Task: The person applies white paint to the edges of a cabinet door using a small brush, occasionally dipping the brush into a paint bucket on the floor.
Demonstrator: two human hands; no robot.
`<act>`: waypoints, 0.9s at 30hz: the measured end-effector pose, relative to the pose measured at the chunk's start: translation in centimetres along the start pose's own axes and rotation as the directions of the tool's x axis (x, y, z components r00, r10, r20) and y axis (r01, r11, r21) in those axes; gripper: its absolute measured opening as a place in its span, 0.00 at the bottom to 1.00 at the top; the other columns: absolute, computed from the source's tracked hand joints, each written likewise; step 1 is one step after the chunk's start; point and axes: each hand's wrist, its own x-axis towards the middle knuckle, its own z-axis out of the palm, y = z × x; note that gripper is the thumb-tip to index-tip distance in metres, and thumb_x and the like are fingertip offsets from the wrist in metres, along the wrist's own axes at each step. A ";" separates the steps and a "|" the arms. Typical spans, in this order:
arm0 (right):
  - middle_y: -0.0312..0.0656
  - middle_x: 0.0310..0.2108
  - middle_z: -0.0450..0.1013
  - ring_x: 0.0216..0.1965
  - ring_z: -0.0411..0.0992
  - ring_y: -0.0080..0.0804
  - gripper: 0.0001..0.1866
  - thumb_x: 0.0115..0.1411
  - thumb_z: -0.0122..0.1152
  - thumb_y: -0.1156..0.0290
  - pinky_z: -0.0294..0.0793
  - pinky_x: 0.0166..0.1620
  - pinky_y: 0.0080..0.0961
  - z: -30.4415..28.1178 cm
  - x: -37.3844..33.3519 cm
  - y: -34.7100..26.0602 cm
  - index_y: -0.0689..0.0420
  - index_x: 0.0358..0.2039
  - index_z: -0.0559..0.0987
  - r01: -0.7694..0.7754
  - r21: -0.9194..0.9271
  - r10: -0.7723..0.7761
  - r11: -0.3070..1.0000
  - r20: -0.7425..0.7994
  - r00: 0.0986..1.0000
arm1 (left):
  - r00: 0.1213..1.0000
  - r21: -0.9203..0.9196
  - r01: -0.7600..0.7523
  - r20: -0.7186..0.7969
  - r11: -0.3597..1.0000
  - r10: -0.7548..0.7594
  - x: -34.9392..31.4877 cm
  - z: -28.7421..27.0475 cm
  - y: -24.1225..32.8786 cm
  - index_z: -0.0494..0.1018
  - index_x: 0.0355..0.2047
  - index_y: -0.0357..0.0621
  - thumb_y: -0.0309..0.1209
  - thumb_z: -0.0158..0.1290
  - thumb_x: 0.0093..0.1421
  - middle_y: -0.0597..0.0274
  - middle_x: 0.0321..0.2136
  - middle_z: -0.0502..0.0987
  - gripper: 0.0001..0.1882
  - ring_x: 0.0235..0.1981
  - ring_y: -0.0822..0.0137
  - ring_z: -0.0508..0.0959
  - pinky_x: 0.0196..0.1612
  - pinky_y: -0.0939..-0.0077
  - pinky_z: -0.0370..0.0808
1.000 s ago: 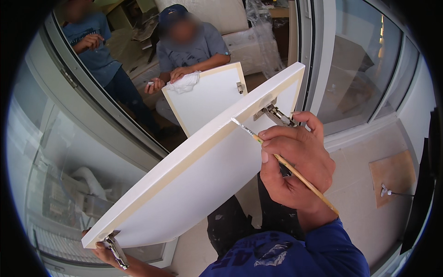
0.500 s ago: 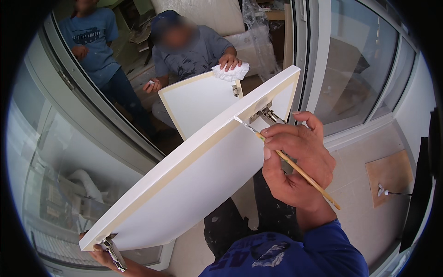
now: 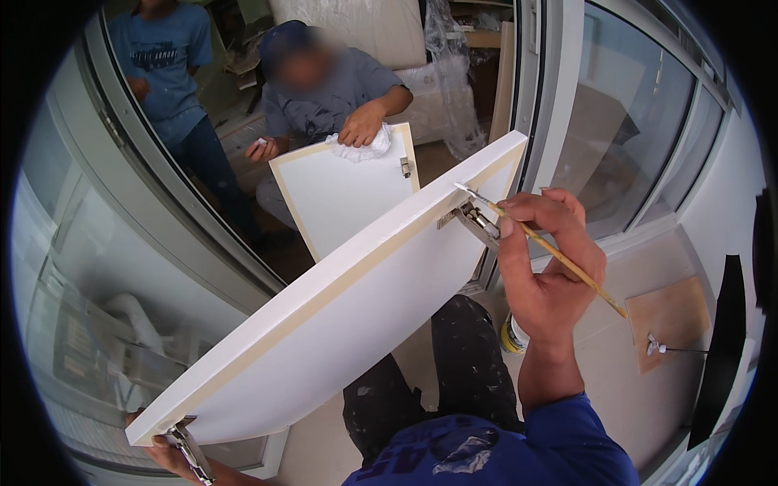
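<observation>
Your right hand (image 3: pixel 566 293) pinching a slim wooden brush (image 3: pixel 598 287), your left hand (image 3: pixel 167 456) clasping a smooth white panel (image 3: pixel 332 340), near left

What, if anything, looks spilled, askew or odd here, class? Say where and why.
Pale specks, possibly paint, dot the dark trousers; they look odd against such dark cloth. The white panel shows no obvious spill or damage.

A glass panel (image 3: pixel 121 255) at left and a window (image 3: pixel 624 113) at right flank plastic-wrapped furniture (image 3: pixel 352 34) far inside; pale floor (image 3: pixel 608 373) meets a white wall (image 3: pixel 707 178).
</observation>
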 end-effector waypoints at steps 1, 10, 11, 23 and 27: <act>0.34 0.30 0.80 0.30 0.77 0.27 0.08 0.49 0.63 0.80 0.69 0.50 0.36 0.0 0.0 0.0 0.56 0.31 0.79 0.000 0.001 0.000 1.000 0.001 1.000 | 1.000 0.004 0.000 0.010 1.000 0.000 0.1 -0.1 0.0 0.63 0.52 0.34 0.58 0.61 0.56 0.59 0.36 0.69 0.41 0.34 0.68 0.71 0.34 0.75 0.70; 0.34 0.29 0.79 0.29 0.76 0.26 0.08 0.48 0.64 0.79 0.68 0.51 0.36 0.4 0.2 -1.7 0.55 0.30 0.80 0.018 0.092 -0.026 0.996 0.077 0.997 | 0.997 0.036 0.001 -0.076 0.999 0.002 0.3 0.5 0.0 0.62 0.50 0.29 0.62 0.60 0.52 0.58 0.33 0.66 0.45 0.36 0.67 0.71 0.37 0.76 0.69; 0.34 0.29 0.79 0.29 0.77 0.26 0.08 0.48 0.64 0.79 0.68 0.51 0.36 0.5 0.2 -1.9 0.55 0.30 0.80 0.018 0.104 -0.027 0.994 0.090 0.996 | 0.996 0.028 -0.007 -0.092 1.000 0.009 0.2 0.8 0.3 0.62 0.50 0.29 0.61 0.60 0.53 0.58 0.33 0.66 0.45 0.36 0.67 0.70 0.36 0.76 0.69; 0.35 0.27 0.79 0.31 0.79 0.28 0.10 0.44 0.64 0.81 0.67 0.52 0.36 0.7 0.6 -4.7 0.56 0.29 0.79 0.050 0.207 -0.093 0.977 0.206 0.974 | 0.995 0.096 -0.022 -0.096 0.995 0.032 0.3 -0.2 -0.6 0.62 0.51 0.29 0.61 0.58 0.54 0.55 0.36 0.68 0.45 0.38 0.65 0.71 0.38 0.75 0.68; 0.35 0.28 0.79 0.30 0.78 0.28 0.09 0.45 0.64 0.81 0.67 0.52 0.36 0.6 0.4 -4.0 0.56 0.29 0.79 0.051 0.173 -0.083 0.984 0.181 0.980 | 0.992 0.104 -0.021 -0.120 0.994 0.034 0.3 0.3 -0.5 0.62 0.52 0.29 0.62 0.59 0.53 0.55 0.36 0.68 0.46 0.35 0.66 0.73 0.32 0.76 0.73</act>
